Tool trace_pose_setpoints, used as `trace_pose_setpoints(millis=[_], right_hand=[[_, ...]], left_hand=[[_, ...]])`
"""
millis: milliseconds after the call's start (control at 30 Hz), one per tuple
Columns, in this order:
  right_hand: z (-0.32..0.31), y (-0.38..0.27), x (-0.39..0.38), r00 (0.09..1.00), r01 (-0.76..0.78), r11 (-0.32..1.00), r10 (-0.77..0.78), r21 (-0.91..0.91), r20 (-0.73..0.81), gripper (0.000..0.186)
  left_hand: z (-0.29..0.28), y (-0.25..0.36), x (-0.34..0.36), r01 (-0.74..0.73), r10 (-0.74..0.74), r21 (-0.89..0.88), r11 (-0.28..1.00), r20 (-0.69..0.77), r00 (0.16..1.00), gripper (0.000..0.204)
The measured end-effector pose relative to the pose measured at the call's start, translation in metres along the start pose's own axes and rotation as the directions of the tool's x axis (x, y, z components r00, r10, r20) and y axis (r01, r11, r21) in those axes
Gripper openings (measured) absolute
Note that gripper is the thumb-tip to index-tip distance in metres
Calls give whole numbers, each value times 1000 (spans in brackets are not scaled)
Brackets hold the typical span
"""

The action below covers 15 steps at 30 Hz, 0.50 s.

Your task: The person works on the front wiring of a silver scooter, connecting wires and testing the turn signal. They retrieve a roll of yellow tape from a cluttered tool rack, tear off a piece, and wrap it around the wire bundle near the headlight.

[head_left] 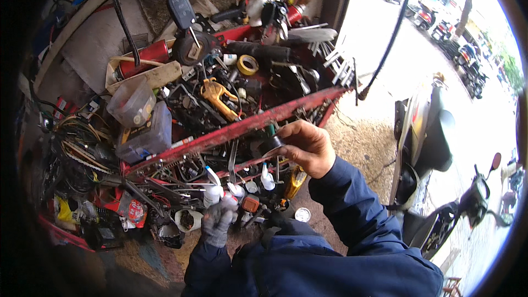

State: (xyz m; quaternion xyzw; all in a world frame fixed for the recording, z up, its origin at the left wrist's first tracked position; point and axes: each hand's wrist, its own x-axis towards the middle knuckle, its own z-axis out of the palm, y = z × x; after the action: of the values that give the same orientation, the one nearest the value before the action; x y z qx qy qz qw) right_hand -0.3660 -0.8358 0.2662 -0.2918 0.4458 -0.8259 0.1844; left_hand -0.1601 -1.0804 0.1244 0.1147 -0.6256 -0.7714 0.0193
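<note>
My right hand (307, 146) is bare and pinches a small dark round part (270, 144) at the front edge of a red tool cart (258, 121). My left hand (217, 221) wears a grey glove and reaches down to the cart's lower shelf, closed around a small white squeeze bottle (212, 190). Both arms are in dark blue sleeves. Other small white bottles (267, 179) stand on that lower shelf beside a yellow can (295, 181).
The cart's top tray is piled with tools: a yellow tool (217, 96), a yellow tape roll (247, 65), clear plastic boxes (144, 132), a red cylinder (144, 55). Wrenches (335, 63) hang at its right end. A parked scooter (434, 159) stands at right; more scooters line the street.
</note>
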Motion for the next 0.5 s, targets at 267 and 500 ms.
trace_pose_setpoints(millis=[267, 500], right_hand=[[61, 17, -125, 992, -28, 996, 18, -79, -126, 26], [80, 2, -229, 891, -211, 959, 109, -188, -442, 35]], left_hand=[[102, 74, -13, -308, 308, -46, 950, 270, 912, 35], [137, 63, -64, -300, 169, 280, 912, 411, 896, 16]])
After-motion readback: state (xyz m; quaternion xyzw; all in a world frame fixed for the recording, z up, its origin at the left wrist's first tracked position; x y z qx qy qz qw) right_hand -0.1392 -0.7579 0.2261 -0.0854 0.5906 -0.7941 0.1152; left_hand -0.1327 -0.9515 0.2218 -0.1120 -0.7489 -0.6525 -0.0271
